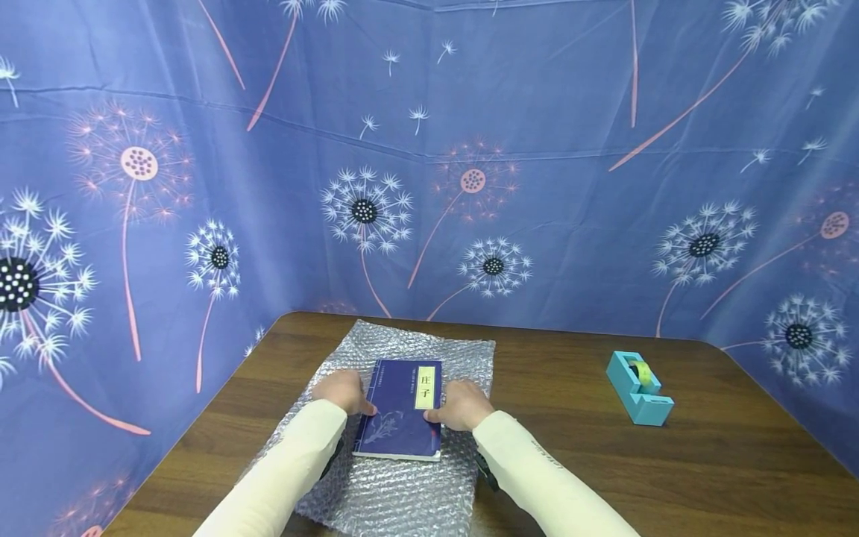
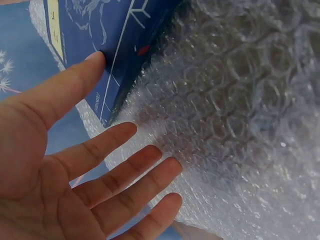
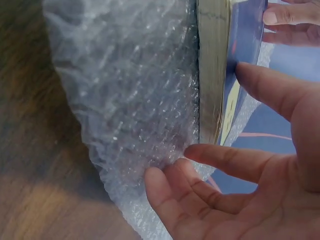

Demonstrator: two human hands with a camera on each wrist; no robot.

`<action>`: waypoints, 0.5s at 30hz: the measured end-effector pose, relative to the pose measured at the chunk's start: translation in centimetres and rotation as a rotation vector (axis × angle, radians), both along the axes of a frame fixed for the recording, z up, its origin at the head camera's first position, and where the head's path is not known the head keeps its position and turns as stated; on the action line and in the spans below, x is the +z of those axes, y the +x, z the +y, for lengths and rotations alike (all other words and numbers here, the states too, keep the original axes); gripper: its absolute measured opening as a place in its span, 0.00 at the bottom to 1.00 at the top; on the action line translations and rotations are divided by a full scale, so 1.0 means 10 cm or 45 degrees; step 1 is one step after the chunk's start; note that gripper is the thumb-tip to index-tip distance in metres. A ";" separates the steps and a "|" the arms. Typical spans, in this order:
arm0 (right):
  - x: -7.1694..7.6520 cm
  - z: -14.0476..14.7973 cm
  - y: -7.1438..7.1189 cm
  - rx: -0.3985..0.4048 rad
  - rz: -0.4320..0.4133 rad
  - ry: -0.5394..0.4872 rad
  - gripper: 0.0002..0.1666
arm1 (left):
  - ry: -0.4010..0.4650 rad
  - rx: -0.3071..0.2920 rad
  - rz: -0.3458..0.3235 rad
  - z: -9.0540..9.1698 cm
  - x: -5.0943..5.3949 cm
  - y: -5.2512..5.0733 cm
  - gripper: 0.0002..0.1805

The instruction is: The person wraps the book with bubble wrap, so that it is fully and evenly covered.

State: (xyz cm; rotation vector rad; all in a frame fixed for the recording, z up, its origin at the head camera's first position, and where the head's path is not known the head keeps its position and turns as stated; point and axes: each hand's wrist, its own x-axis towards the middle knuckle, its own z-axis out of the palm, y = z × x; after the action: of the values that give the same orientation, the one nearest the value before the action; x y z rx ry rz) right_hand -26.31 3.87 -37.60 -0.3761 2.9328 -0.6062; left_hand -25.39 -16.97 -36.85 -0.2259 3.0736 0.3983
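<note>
A dark blue paperback book (image 1: 399, 432) with a yellow title label lies flat on a sheet of bubble wrap (image 1: 403, 492). My left hand (image 1: 341, 391) is at the book's left side, its thumb (image 2: 92, 67) resting on the cover. The other fingers of that hand stretch out spread beside the book, over the bubble wrap. On the right side, my right hand (image 1: 464, 405) has its thumb (image 3: 255, 82) on the cover near the page edge. Its remaining fingers, slightly bent, touch the bubble wrap next to the pages. Neither hand curls round the book.
A turquoise tape dispenser (image 1: 634, 399) with a yellow-green roll stands toward the right of the wooden table (image 1: 564, 477). Behind and at both sides hangs a blue cloth (image 1: 577, 239) with dandelion prints, close to the table's edges.
</note>
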 end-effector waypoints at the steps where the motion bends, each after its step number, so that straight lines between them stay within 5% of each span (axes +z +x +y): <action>1: 0.00 0.00 0.00 0.005 -0.004 0.000 0.22 | -0.013 0.007 0.001 0.01 -0.01 -0.01 0.20; 15: 0.00 0.14 0.00 0.053 -0.020 0.005 0.20 | -0.101 -0.004 0.028 0.17 -0.09 -0.04 0.27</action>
State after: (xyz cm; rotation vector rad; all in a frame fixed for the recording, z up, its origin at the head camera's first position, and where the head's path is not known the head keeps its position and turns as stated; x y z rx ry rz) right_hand -26.36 5.28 -37.61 -0.4285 2.9034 -0.5949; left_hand -25.80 -15.25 -37.75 -0.2202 3.1144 0.2814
